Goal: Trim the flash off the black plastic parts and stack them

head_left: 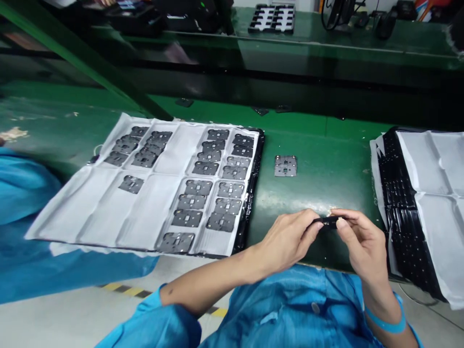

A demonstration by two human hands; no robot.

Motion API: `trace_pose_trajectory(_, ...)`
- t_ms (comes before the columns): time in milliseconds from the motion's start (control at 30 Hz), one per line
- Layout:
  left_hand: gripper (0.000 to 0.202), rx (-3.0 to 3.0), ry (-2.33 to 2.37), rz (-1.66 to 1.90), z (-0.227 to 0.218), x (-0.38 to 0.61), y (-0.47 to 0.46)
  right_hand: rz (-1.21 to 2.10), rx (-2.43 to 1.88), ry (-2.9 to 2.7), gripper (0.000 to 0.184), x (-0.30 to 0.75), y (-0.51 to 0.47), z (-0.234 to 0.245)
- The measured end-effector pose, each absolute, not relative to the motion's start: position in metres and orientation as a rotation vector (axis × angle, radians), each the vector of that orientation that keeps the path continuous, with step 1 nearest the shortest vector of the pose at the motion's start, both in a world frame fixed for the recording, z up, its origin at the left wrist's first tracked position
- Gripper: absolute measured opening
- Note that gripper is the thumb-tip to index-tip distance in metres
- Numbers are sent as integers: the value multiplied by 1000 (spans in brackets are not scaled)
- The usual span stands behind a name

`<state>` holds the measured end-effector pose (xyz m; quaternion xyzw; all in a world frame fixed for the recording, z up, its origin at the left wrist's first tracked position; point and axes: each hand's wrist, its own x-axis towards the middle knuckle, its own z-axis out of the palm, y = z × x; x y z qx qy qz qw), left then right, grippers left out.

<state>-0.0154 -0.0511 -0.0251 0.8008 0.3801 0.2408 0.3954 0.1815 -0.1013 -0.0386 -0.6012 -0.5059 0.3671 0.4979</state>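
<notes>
Near the bench's front edge, my left hand [292, 237] and my right hand [362, 241] pinch opposite ends of a thin black plastic plate [329, 221]. It is seen nearly edge-on, so its faces are hidden. Ahead of my hands, two similar dark grey plates [285, 166] lie edge to edge on the green bench. To the left, a black tray [250, 193] lined with white sheet [141, 217] carries several more such plates [191, 201], some overlapping in its compartments.
On the right stands a stack of black trays [402, 212] topped with white sheet. A few dark pieces [259, 111] lie at the back of the green bench [319, 188]. A green post [83, 58] slants across the upper left. A co-worker's blue sleeve [25, 188] is at the left edge.
</notes>
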Motion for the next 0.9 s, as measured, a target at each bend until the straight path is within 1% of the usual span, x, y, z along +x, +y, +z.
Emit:
trace_pose_trajectory(200,24,2186,1024,537,-33,-13,-61,880,-1422,-1227,22,179,-105,-41)
trace_pose_trajectory(500,29,2349,1007,670,-39,-6,-68,887,-1430,-1134,24,176,-109,-55)
trace_pose_trajectory(667,29,2357,1003,670,-39,-6,-69,939,-1420,-1083,24,174,-111,-59)
trace_pose_trajectory(900,26,2274,981,640,-38,-6,-70,911,-1419,-1089,25,171,-108,-56)
